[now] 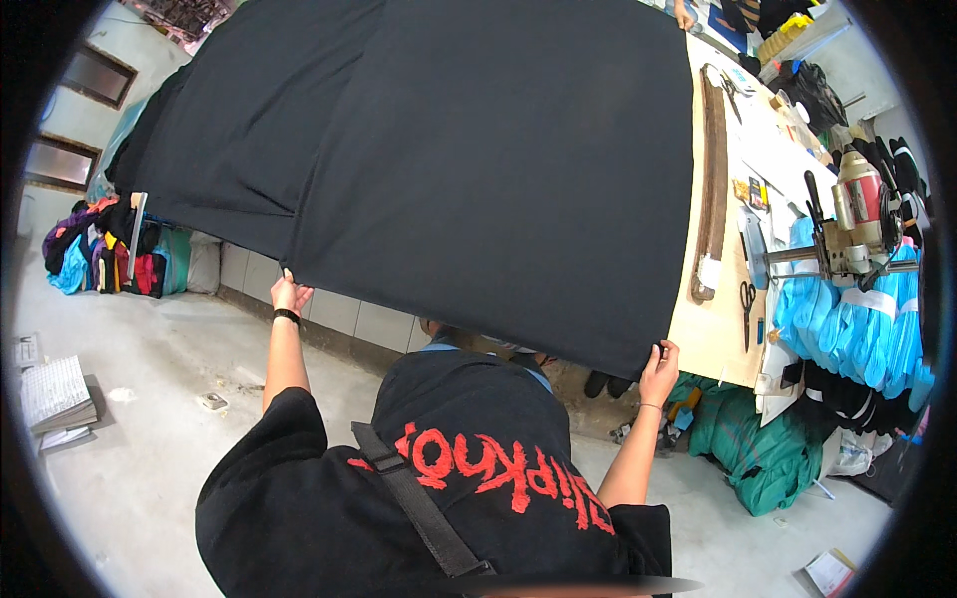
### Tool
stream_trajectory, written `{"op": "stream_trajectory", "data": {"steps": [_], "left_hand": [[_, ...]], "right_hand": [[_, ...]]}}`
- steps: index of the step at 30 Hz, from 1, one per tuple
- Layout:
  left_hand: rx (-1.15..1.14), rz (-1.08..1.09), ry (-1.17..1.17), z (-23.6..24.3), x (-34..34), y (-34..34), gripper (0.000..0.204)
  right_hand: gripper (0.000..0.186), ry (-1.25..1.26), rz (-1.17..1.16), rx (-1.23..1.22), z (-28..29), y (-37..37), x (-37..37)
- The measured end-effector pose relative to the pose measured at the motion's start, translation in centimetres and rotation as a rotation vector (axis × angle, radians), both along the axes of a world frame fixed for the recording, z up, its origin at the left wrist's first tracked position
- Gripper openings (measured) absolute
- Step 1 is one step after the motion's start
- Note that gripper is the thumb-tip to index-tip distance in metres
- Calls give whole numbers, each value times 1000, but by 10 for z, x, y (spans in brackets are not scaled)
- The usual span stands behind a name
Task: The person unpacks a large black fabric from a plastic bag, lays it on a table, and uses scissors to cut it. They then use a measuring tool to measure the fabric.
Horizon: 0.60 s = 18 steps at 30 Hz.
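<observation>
A wide sheet of black fabric (498, 169) covers most of the table, with a crease running lengthwise left of its middle. My left hand (290, 293), a dark band on its wrist, pinches the near edge of the cloth where that crease ends. At the near right corner my right hand (658, 373) is closed on the same edge. Both arms reach forward, well apart, and the edge between them hangs slightly past the table. Another person's hand (685, 15) is at the far right corner of the fabric.
Right of the cloth, the pale tabletop (713, 344) carries a long brown bar (710, 179) and black scissors (748, 314). Past it stand a cutting machine (857, 214) and light blue fabric bundles (857, 329). A green sack (758, 448) lies below; piled clothes (105, 249) sit left.
</observation>
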<state>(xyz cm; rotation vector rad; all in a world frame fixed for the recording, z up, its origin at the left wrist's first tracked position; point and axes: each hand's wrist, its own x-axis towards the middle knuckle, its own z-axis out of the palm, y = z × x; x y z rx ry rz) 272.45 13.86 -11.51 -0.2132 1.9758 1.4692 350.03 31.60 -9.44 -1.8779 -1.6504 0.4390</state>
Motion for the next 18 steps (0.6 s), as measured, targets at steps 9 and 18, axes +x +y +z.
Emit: {"op": "stream_trajectory", "data": {"steps": [9, 18], "left_hand": [[52, -33, 116, 25, -8, -13, 34], [-64, 25, 17, -7, -12, -5, 33]], "right_hand": [[20, -40, 160, -40, 24, 1, 25], [30, -194, 200, 36, 20, -8, 16]]}}
